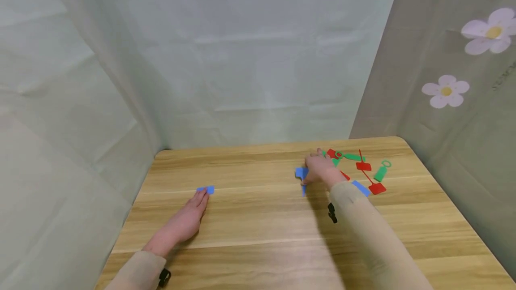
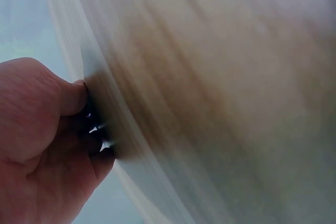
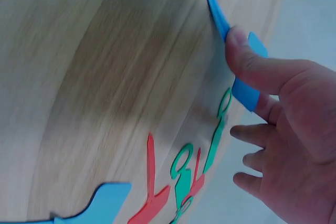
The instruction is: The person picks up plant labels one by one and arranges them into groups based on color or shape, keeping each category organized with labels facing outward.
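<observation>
Blue tag (image 1: 300,172), pinched between the thumb and index finger of your right hand (image 1: 320,169), at the right half of the tabletop (image 1: 258,223), toward the far edge. In the right wrist view its narrow stem points away from your palm, and your other three fingers stand spread apart; whether the stem's tip touches the wood cannot be told.

Your left hand (image 1: 189,218) lies toward the left edge, well apart from the right, fingers extended and close together, their tips on a second blue tag (image 1: 211,189), which they partly cover. Between your two hands runs a broad stretch of bare wood, reaching to the far edge.

Room is tighter toward the far right corner: just beside your right hand, red tags (image 1: 377,188) and green ringed tags (image 1: 354,157) crowd together. A third blue tag (image 1: 360,188) lies by your right sleeve (image 1: 375,236). The outermost green ringed tag leaves you a strip of wood before the right edge.
</observation>
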The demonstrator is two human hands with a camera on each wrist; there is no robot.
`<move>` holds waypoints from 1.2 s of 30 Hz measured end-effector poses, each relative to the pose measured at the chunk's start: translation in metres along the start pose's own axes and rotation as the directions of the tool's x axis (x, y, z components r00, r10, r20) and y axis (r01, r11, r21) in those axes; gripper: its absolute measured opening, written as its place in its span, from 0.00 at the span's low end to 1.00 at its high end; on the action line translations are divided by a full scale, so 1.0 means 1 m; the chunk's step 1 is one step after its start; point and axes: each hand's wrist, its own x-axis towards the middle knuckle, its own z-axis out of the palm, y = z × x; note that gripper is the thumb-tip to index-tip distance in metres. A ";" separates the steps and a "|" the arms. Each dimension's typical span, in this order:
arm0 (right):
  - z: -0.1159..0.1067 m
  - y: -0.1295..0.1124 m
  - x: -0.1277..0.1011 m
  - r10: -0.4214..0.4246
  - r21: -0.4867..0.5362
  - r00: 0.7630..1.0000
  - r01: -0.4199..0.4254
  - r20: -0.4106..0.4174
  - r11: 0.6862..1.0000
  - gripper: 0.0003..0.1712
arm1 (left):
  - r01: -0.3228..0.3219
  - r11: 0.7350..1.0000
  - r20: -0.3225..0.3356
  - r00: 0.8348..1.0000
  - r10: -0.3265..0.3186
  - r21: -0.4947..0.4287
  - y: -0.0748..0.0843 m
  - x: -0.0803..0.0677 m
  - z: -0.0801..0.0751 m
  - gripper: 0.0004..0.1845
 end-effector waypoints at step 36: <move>-0.004 0.005 0.006 -0.292 0.485 0.956 0.242 0.029 0.841 0.13 | 0.003 1.000 0.000 1.000 -0.003 0.021 -0.005 0.001 0.005 0.26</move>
